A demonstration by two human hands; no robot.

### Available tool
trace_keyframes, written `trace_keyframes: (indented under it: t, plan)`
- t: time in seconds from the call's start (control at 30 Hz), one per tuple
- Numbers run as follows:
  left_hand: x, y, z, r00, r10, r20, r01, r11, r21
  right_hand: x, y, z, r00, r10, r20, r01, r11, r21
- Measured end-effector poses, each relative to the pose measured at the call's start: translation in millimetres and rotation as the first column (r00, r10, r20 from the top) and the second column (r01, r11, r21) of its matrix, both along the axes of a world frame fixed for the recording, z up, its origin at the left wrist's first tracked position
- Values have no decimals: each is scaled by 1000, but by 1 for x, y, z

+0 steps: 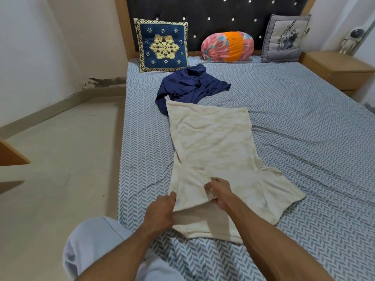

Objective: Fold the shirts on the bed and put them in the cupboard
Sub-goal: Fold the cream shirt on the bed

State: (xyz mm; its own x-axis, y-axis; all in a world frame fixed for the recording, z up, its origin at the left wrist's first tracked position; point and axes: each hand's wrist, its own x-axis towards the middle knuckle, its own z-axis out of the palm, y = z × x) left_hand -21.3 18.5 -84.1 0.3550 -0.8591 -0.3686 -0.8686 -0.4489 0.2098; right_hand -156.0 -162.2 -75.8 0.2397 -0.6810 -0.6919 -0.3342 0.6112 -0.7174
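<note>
Cream cloth is what we have in both hands right now. Our cream shirt (215,147) lies flat on the bed (304,118), w/ its near end by our knees. Our left hand (162,207) pinches the near left edge of a folded-over flap, and our right hand (220,192) grips the same flap just beside it, fingers curled round the cloth.

What could go wrong? If we pull one side more than the other, the fold may come out crooked (the far sleeve still sticks out on the right). The far end touches the blue shirt (188,86), which is still a messy heap, so a hard tug may drag it too. No cupboard in view yet, so lots left to do.
</note>
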Motion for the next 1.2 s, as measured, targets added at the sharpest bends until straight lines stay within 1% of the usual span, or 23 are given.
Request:
trace_keyframes:
  t: [0.07, 0.13, 0.23, 0.27, 0.33, 0.4, 0.43, 0.47, 0.53, 0.57, 0.6, 0.67, 0.7, 0.77, 0.83, 0.93, 1.0, 1.03, 1.1, 1.13, 1.17, 1.2]
  plan:
    - [-7, -3, 3, 998, -64, 6, 64, 998, 16, -9, -3, -5, 1000, 8, -4, -8, 1000, -19]
    - [-12, -5, 5, 993, -119, -5, 119, 993, 6, -17, -9, -8, 1000, 24, -16, -25, 996, -90]
    - [-19, -12, 4, 983, -163, -79, 163, 987, -5, -32, -21, -14, 998, 23, -51, -33, 978, -208]
    - [-22, -13, 4, 979, -173, -108, 174, 985, -1, -38, -23, -18, 995, 34, -90, -55, 969, -239]
    - [-25, -15, 2, 973, -178, -149, 181, 984, 5, -46, -27, -22, 968, 92, -235, -162, 940, -301]
    - [-27, -16, -3, 971, -143, -190, 150, 988, 25, -51, -32, -27, 896, 162, -414, -310, 895, -321]
    - [-26, -17, -6, 972, -125, -199, 131, 991, 19, -50, -34, -26, 847, 203, -491, -394, 860, -324]
    - [-25, -19, -6, 974, -114, -198, 117, 993, 1, -47, -37, -26, 790, 240, -564, -487, 805, -339]
    - [-20, -25, -5, 976, -92, -196, 81, 995, -66, -36, -44, -23, 655, 271, -706, -668, 644, -372]
    - [-16, -29, -4, 977, -73, -200, 53, 993, -105, -29, -48, -20, 604, 264, -752, -729, 565, -387]
    - [-12, -34, -3, 978, -52, -203, 23, 989, -144, -21, -52, -20, 578, 257, -775, -769, 490, -411]
    - [-1, -43, 0, 979, -14, -204, -32, 974, -223, -5, -63, -18, 575, 274, -771, -805, 359, -472]
    - [5, -48, 0, 978, 8, -207, -63, 963, -263, 3, -71, -20, 571, 302, -763, -816, 313, -487]
    - [19, -56, 1, 973, 52, -223, -122, 942, -311, 18, -85, -25, 547, 357, -757, -837, 255, -485]
    - [32, -64, 2, 960, 105, -261, -189, 927, -325, 31, -97, -29, 515, 394, -761, -857, 215, -469]
    - [56, -85, 2, 934, 188, -304, -287, 902, -323, 54, -113, -37, 510, 413, -754, -859, 207, -468]
    - [69, -103, 1, 918, 230, -324, -335, 887, -319, 61, -113, -47, 553, 418, -720, -832, 232, -504]
    - [77, -116, -3, 906, 250, -342, -359, 882, -306, 64, -112, -57, 591, 401, -700, -806, 247, -538]
    - [95, -145, -10, 882, 278, -381, -400, 869, -291, 65, -108, -76, 666, 325, -672, -746, 247, -619]
    - [102, -158, -11, 869, 292, -399, -422, 858, -292, 64, -105, -80, 688, 285, -667, -725, 231, -649]
    - [110, -172, -13, 855, 307, -418, -448, 844, -296, 63, -104, -83, 695, 259, -670, -718, 202, -667]
    - [122, -189, -17, 839, 328, -434, -476, 829, -293, 66, -105, -86, 697, 246, -673, -716, 196, -670]
